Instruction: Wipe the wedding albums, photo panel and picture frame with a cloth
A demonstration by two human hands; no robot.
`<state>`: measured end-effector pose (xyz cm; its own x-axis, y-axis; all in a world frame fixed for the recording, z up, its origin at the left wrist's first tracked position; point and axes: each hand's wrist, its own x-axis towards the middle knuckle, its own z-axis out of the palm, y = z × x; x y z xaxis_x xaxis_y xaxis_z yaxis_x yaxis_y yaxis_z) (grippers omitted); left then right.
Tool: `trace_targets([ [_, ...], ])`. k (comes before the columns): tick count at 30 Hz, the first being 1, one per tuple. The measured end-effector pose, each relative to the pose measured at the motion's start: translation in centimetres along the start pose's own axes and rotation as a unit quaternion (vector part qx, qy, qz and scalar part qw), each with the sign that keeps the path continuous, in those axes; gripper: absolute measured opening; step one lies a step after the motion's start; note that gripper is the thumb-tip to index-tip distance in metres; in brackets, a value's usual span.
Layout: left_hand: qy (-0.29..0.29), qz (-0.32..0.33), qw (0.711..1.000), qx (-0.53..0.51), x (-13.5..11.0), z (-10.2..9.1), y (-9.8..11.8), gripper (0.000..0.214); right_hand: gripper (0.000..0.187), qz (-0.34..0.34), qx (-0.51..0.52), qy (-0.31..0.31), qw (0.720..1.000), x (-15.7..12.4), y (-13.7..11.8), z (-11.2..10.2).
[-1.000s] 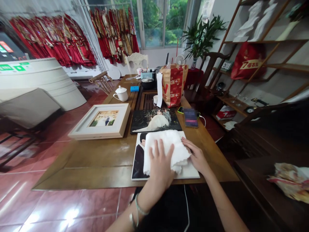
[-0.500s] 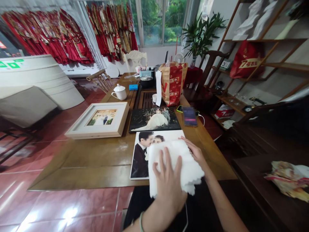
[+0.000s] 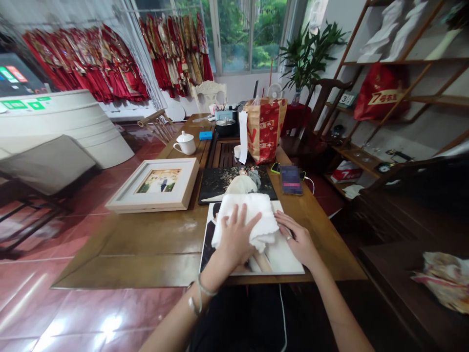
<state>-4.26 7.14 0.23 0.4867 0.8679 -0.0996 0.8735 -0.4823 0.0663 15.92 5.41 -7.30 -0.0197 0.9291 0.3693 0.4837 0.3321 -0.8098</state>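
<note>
A folded white cloth (image 3: 244,215) lies over the middle and upper part of a wedding photo panel (image 3: 289,259). My left hand (image 3: 236,239) rests flat on the cloth with its fingers spread, pressing it against the panel. My right hand (image 3: 298,239), with a ring on it, lies on the panel's right edge, fingers stretched out and close beside the cloth. Most of the pictured couple is covered by the cloth and my left hand. Just behind is a second, dark wedding photo panel (image 3: 220,183), its front edge partly under the cloth.
A white framed photo (image 3: 120,200) lies to the left on the wooden table (image 3: 128,259). Behind stand a lidded white cup (image 3: 185,144), a blue box (image 3: 205,135) and a paper bag (image 3: 266,132). A phone (image 3: 292,180) with a cable lies at the right edge.
My left hand has pushed the cloth away from me, up the panel, uncovering its lower part. My right hand has shifted slightly down along the right edge. The view has shifted slightly.
</note>
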Motion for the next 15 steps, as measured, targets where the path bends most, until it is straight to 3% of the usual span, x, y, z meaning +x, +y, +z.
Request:
trace_targets([
  [6,-0.029,0.006,1.000,-0.004,-8.3,0.4,-0.7,0.093,0.031,0.008,-0.002,-0.002,1.000,-0.1,-0.2,0.1],
  [8,-0.037,0.000,0.999,-0.002,-10.1,0.7,-0.5,0.095,0.030,0.005,-0.001,-0.003,1.000,-0.1,-0.2,0.1],
  [11,-0.017,-0.008,1.000,-0.002,-10.1,0.8,-1.0,0.093,0.030,0.008,-0.006,-0.006,1.000,-0.1,-0.1,0.1],
  [15,0.039,-0.029,0.999,-0.002,-6.7,0.9,-2.6,0.087,0.030,0.019,-0.017,-0.011,1.000,-0.2,-0.2,0.0],
])
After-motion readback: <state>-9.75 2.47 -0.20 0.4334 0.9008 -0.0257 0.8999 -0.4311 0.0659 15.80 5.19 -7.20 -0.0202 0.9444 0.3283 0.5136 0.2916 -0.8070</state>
